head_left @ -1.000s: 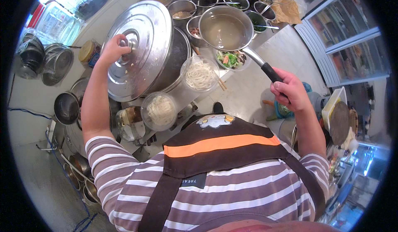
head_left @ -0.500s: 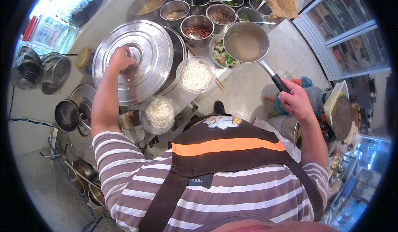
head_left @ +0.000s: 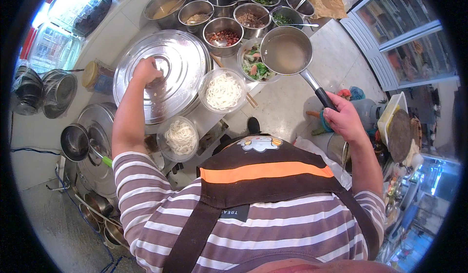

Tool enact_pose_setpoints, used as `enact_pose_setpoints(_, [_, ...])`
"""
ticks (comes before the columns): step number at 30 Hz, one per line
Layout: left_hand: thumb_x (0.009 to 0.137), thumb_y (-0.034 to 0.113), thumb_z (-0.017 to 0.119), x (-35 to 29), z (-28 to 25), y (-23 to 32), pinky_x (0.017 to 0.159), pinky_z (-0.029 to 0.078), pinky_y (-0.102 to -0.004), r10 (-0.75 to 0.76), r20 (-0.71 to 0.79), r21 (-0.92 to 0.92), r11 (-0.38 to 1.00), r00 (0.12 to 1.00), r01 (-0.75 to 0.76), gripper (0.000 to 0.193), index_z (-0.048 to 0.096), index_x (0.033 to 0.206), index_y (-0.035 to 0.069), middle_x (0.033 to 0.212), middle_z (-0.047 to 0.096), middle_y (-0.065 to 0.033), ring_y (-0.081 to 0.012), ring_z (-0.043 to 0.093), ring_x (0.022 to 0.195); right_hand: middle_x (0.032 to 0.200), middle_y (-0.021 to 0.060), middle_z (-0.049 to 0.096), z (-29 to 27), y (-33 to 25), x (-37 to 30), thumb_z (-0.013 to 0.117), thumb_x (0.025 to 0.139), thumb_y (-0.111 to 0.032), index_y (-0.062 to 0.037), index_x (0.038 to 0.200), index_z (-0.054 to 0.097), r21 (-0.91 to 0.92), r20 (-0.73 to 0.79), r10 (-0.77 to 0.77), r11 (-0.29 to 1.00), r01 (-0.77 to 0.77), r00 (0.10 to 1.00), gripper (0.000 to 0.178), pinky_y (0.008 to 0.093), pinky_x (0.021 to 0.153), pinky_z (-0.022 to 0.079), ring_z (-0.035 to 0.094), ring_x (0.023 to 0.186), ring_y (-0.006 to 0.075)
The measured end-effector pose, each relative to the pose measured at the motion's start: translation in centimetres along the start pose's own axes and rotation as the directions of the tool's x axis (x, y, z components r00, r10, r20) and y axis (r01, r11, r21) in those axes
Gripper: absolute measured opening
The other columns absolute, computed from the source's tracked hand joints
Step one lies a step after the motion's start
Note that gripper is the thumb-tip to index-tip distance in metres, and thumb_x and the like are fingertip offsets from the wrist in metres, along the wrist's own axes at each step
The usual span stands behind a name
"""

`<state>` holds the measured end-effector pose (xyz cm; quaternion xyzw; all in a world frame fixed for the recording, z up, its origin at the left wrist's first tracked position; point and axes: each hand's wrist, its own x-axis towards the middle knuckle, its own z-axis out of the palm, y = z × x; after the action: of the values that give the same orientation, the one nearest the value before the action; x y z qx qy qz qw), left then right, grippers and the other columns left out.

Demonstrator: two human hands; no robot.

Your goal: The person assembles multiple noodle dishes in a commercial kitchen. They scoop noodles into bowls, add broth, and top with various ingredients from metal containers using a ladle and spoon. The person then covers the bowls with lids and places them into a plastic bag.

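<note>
My left hand is closed over the centre of a wide metal pot lid, its knob hidden under the fingers. The lid lies over a large round pot at the left. By its black handle, my right hand grips a saucepan of cloudy, pale liquid. The saucepan is held level over the right edge of a bowl of vegetables with green leaves and pinkish slices. Close to the lid stand a bowl of white noodles and, nearer to me, a second noodle bowl.
Several steel pots of ingredients stand at the back, one with reddish pieces. Chopsticks lie beside the noodles. A small black pan is at the left. A glass-doored fridge stands at the right.
The lid has moved right and now sits squarely over the pot, covering the dark rim that showed before. My left hand has moved with it. The saucepan stays almost in place.
</note>
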<state>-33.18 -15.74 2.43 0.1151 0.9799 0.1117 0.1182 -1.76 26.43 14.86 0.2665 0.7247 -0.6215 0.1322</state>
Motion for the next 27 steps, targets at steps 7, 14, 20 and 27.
enact_pose_setpoints(7, [0.051, 0.023, 0.068, 1.1, 0.5, 0.6, 0.069, 0.047, -0.0339, -0.018, -0.019, 0.034, 0.999, 1.0, 0.019, 0.042, 0.059, 0.085, 0.001, 0.079, 0.06, -0.0154, -0.0282, 0.059, 0.074, 0.06, -0.0052, 0.041, -0.2, 0.5, 0.7, 0.049, 0.072, -0.007, -0.0043, 0.118, 0.045, -0.052, -0.009, -0.032, 0.998, 0.031, 0.999, 0.046, 0.0173, 0.041, 0.028, 0.037, 0.047, 0.0032])
enact_pose_setpoints(14, [0.05, 0.023, 0.072, 1.7, 1.6, 0.4, 0.069, 0.047, -0.0336, -0.107, -0.044, 0.053, 0.993, 0.993, 0.11, 0.043, 0.058, 0.084, 0.002, 0.085, 0.059, -0.0154, -0.0283, 0.058, 0.078, 0.061, -0.0051, 0.041, -0.2, 0.3, 0.8, 0.049, 0.072, -0.007, -0.005, 0.118, 0.045, -0.081, -0.036, -0.004, 0.997, 0.001, 0.999, 0.046, 0.0177, 0.042, 0.029, 0.037, 0.048, 0.0036])
enact_pose_setpoints(20, [0.048, 0.021, 0.073, 1.4, 2.2, 0.8, 0.071, 0.046, -0.034, -0.126, -0.003, -0.012, 0.992, 0.992, 0.125, 0.042, 0.057, 0.082, 0.003, 0.087, 0.057, -0.015, -0.0284, 0.057, 0.08, 0.061, -0.0051, 0.041, -0.4, 1.1, 1.1, 0.049, 0.072, -0.007, -0.0055, 0.118, 0.045, -0.09, -0.04, -0.055, 0.995, 0.051, 0.998, 0.047, 0.0175, 0.042, 0.029, 0.037, 0.048, 0.0033])
enact_pose_setpoints(27, [0.053, 0.025, 0.072, 0.7, 4.0, 1.0, 0.078, 0.044, -0.0349, -0.129, -0.017, -0.007, 0.992, 0.991, 0.129, 0.049, 0.054, 0.094, 0.004, 0.098, 0.051, -0.019, -0.0317, 0.053, 0.086, 0.063, -0.0046, 0.042, -0.1, 0.4, 0.7, 0.05, 0.072, -0.007, -0.0039, 0.118, 0.045, -0.112, -0.042, -0.019, 0.994, 0.014, 0.999, 0.046, 0.018, 0.046, 0.031, 0.039, 0.052, 0.0038])
